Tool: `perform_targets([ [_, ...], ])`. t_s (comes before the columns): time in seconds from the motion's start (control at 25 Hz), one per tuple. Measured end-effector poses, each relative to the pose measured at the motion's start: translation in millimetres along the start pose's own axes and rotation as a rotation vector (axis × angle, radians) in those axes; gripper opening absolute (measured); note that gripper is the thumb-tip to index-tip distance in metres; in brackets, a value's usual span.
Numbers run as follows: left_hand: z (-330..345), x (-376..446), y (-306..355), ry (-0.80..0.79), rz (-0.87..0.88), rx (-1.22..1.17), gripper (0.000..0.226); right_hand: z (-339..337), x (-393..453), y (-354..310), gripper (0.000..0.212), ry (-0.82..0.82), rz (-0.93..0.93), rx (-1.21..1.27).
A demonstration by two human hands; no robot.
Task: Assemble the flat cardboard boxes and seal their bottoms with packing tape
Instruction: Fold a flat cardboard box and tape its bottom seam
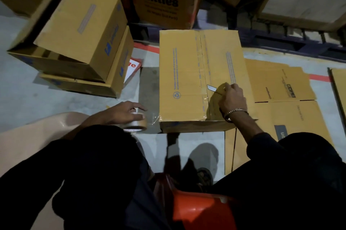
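While gripping small silver blade [212,87] in right hand [233,98] over taped seam of brown cardboard box [187,72], holding clear tape roll [135,124] in left hand [127,112] beside box; bottom nearly sealed, flat cartons [280,83] remaining beside box.

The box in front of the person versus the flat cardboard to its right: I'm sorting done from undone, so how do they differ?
The box stands assembled, with clear tape along its centre seam; the flat cardboard lies unfolded on the floor, untaped. The right hand holds a blade over the box; nothing touches the flat cardboard. Both are brown and printed.
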State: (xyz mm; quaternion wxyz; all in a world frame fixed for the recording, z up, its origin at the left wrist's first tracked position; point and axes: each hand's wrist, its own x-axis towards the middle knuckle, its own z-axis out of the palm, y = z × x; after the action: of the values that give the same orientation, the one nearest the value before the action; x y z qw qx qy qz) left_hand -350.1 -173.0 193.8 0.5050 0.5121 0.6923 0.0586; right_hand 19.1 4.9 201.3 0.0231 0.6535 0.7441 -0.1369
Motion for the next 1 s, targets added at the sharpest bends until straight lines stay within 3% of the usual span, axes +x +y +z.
perform_targets([
  [0.12,-4,-4,8,-0.01,0.038,-0.041,0.03,-3,-7,7,0.034,0.03,-0.028,-0.057],
  [0.28,-2,-7,23,-0.042,0.036,-0.023,0.026,-13,-34,-10,0.008,0.002,0.014,0.238],
  [0.44,-4,5,14,-0.107,0.028,-0.061,0.017,12,-95,-65,0.022,-0.309,0.263,0.911],
  [0.56,-6,11,8,-0.107,0.042,-0.081,0.017,27,-128,-111,0.043,-0.621,0.504,1.119],
  [0.64,-6,12,8,-0.113,0.072,-0.045,0.014,35,-144,-135,0.036,-0.681,0.519,1.123],
  [0.72,-8,12,8,-0.131,0.084,-0.022,0.011,45,-159,-150,0.022,-0.514,0.298,0.963],
  [0.84,-11,11,10,-0.128,0.09,-0.007,0.013,51,-179,-163,0.013,-0.122,-0.061,0.637],
  [0.92,-10,12,11,-0.107,0.087,-0.02,0.01,48,-183,-173,0.01,-0.02,-0.13,0.52],
  [1.0,-10,12,12,-0.086,0.086,-0.01,0.009,49,-182,-182,0.014,-0.022,-0.137,0.422],
])
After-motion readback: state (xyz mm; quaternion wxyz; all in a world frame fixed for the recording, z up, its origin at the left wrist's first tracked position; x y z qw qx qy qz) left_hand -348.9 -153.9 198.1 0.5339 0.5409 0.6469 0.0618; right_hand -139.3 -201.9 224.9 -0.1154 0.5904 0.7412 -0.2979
